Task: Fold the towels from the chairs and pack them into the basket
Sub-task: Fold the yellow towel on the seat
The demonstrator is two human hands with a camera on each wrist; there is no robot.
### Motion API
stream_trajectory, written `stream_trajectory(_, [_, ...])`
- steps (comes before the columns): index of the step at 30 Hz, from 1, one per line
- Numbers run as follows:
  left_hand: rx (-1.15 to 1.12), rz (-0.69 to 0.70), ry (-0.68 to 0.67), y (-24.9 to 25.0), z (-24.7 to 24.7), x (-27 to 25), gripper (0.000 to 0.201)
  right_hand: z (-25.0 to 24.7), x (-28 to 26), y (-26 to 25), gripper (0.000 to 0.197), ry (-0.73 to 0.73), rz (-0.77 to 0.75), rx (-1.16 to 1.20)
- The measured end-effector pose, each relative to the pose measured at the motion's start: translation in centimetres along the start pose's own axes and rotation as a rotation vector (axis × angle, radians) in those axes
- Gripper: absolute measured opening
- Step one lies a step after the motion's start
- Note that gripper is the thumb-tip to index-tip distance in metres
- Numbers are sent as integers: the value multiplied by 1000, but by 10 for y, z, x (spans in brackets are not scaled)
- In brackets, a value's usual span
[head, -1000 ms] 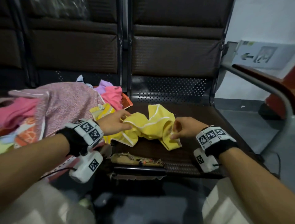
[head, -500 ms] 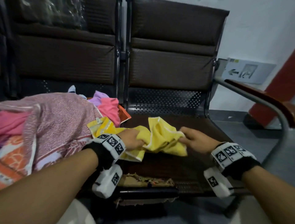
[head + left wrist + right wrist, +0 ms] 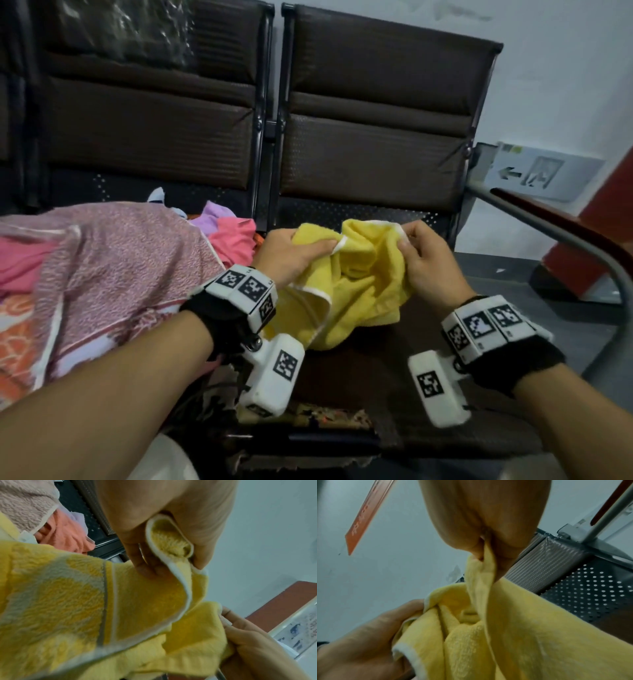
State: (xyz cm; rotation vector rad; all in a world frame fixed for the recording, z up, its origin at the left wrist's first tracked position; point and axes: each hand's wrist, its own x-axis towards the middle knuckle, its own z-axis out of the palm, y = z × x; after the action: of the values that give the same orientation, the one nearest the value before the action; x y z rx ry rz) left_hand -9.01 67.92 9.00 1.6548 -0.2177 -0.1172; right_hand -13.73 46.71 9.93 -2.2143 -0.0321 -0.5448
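Nearest, the left hand (image 3: 291, 255) and the right hand (image 3: 426, 263) are holding one yellow towel (image 3: 356, 291) crumpled between them. Each grip is clamping on the towel's white-edged upper hem: left fingers (image 3: 150, 566) are curling round it, right fingers (image 3: 505, 555) are pinching it. The towel is hanging above the near front of the brown chair seat (image 3: 387, 373). To the left, a towel pile (image 3: 113, 270) is lying on the neighbouring seat. Farther back, the chair backrests (image 3: 376, 113) are standing against the wall.
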Motion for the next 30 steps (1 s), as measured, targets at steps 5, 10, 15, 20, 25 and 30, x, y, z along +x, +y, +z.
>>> stream_trajectory(5, [-39, -95, 14, -15, -1, 14, 28, 29, -1, 10, 29, -343, -17, -203])
stream_trajectory(10, [-229, -151, -111, -19, 8, 19, 21, 53, -1, 13, 64, -522, -45, -307])
stream_trajectory(15, [-261, -172, -124, -23, 16, 23, 38, 60, 8, 18, 36, -360, -47, -279])
stream_trajectory(20, [100, 50, -38, -41, 15, 22, 18, 54, 23, 22, 40, -126, 118, -151])
stream_trajectory(25, [599, 151, -143, -58, 13, 28, 38, 45, 37, 23, 41, 59, 242, 14])
stream_trajectory(30, [817, 177, -35, -69, 13, 34, 34, 44, 40, 27, 39, 66, 265, 29])
